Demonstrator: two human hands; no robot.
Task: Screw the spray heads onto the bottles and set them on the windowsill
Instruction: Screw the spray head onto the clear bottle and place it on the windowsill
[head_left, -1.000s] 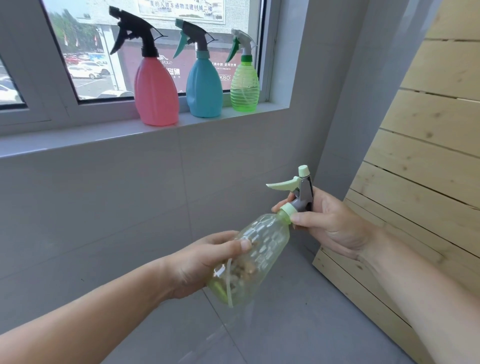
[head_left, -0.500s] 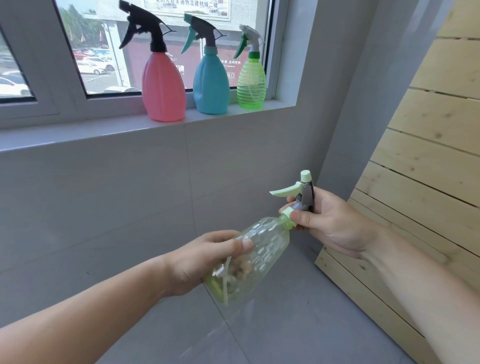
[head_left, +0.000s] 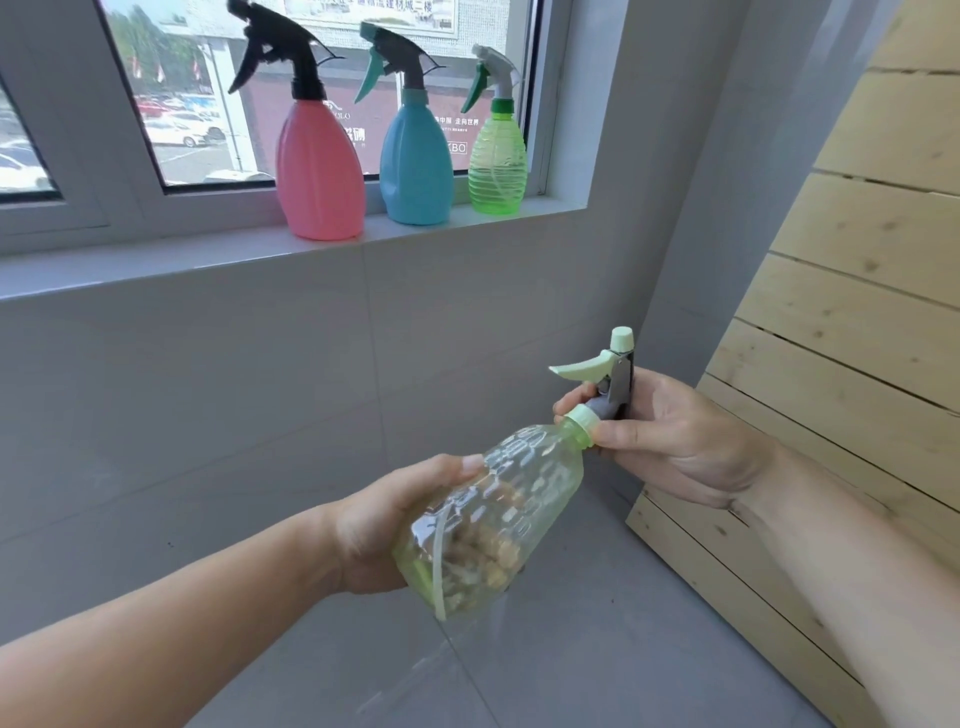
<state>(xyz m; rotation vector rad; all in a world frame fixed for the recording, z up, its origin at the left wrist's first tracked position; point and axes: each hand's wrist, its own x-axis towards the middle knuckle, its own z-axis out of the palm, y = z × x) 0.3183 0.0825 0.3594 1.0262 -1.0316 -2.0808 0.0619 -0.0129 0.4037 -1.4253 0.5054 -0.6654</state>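
Three finished spray bottles stand upright in a row on the windowsill (head_left: 156, 270), far from us and up to the left: a pink bottle (head_left: 319, 176) with a black spray head, a blue bottle (head_left: 415, 166) with a teal and grey head just right of it, and a small ribbed green bottle (head_left: 497, 163) with a white and green head at the right end, near the window frame. Each has its head seated on its neck, so we judge that three bottles are done.

A fourth one is in our hands, low and near, in front of the grey tiled wall. It is a clear pale-green bottle (head_left: 498, 514), tilted so that its base points down toward us and its neck points up and to the right. Our left hand (head_left: 395, 525) is wrapped around the lower body of the bottle, fingers showing through the plastic. Our right hand (head_left: 670, 441) holds the spray head (head_left: 608, 379) at the neck, with the thumb pressed on the pale-green collar (head_left: 582, 423) and the fingers closed around the grey stem behind it. The mint trigger points left; the nozzle points up.

The collar sits on the neck, but we cannot tell whether it is fully tight. We judge that what remains is to finish the screwing, if needed, and to stand this bottle on the sill, where bare space lies left of the pink bottle. Pale wooden boards (head_left: 852, 312) lean at the right.
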